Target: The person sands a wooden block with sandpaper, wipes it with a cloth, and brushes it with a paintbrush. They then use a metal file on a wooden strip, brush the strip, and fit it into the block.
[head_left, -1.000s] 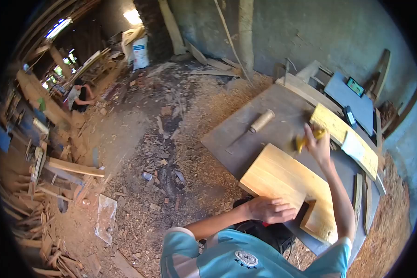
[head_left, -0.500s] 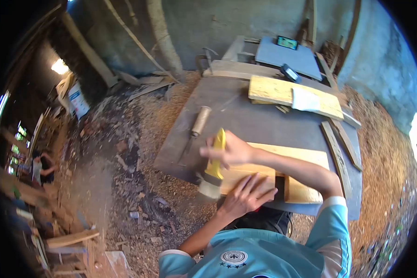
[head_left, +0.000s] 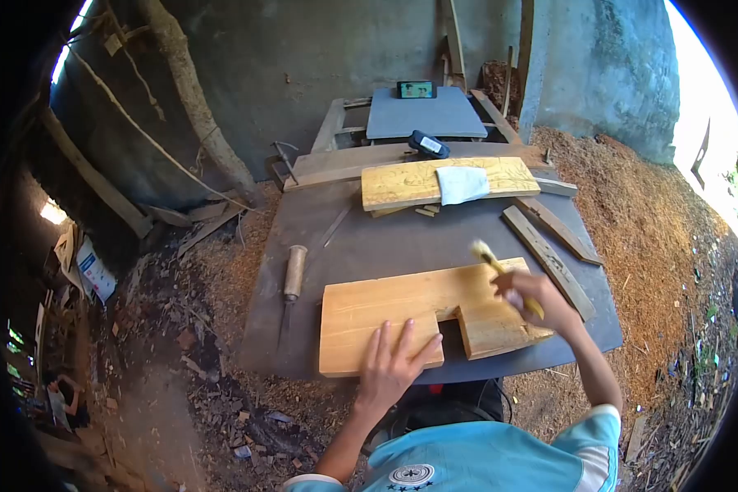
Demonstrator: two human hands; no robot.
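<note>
My left hand (head_left: 392, 365) lies flat with fingers spread on a light wooden board (head_left: 373, 303) that has a square notch in its near edge. My right hand (head_left: 537, 297) grips a paintbrush (head_left: 494, 261) with a yellow handle, raised over the board's right part; its pale bristles point up and left and are a little blurred. Left of the board rests a chisel (head_left: 294, 271) with a wooden handle, its blade toward me. Board and chisel both lie on the dark table (head_left: 303, 221).
Farther back, a yellowish board (head_left: 402, 182) with drawn lines bears a white cloth (head_left: 462, 185). A black device (head_left: 428, 144) sits behind it, and a phone (head_left: 416, 89) stands on a grey panel (head_left: 426, 115). Wooden strips (head_left: 549, 261) lie at the right. Shavings (head_left: 615, 205) cover the ground.
My right hand has swung with the brush from the board's left end to above its right part. The left hand stays on the board. My view has turned, showing more of the board.
</note>
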